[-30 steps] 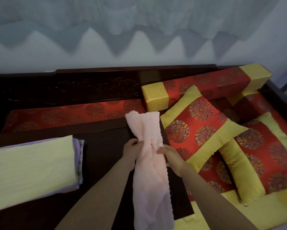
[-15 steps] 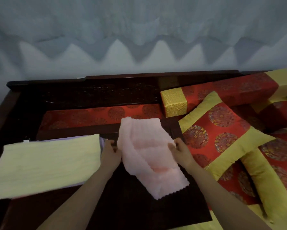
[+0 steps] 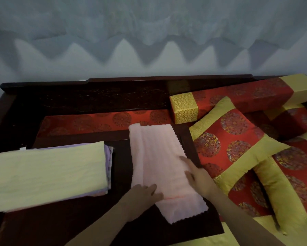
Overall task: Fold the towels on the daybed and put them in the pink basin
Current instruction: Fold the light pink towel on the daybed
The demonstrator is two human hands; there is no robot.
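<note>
Spread flat on the dark tabletop (image 3: 122,219) of the daybed (image 3: 96,98): pink towel (image 3: 158,157), a long strip running away from the viewer, with a zigzag-cut edge along its right side and near end and a faint red line across it near the front.

Left hand (image 3: 143,190) wide and flat, fingers straight, pressing the towel's near-left edge. Right hand (image 3: 197,174) likewise flat with fingers spread, resting on the towel's right edge, just beside the square cushion (image 3: 234,144). Nothing gripped by either.

To the left, apart from the pink strip: a folded yellow towel (image 3: 48,174) on top of a folded lavender towel (image 3: 108,157), only the lavender edges showing at the right and front. At the stack's far left corner, a small white scrap (image 3: 22,149), perhaps a label, too small to read.

On the right, red and gold cushions with round medallion patterns, too blurred to tell as writing; behind them a long bolster (image 3: 238,98) in the same cloth, against the carved dark back rail.
</note>
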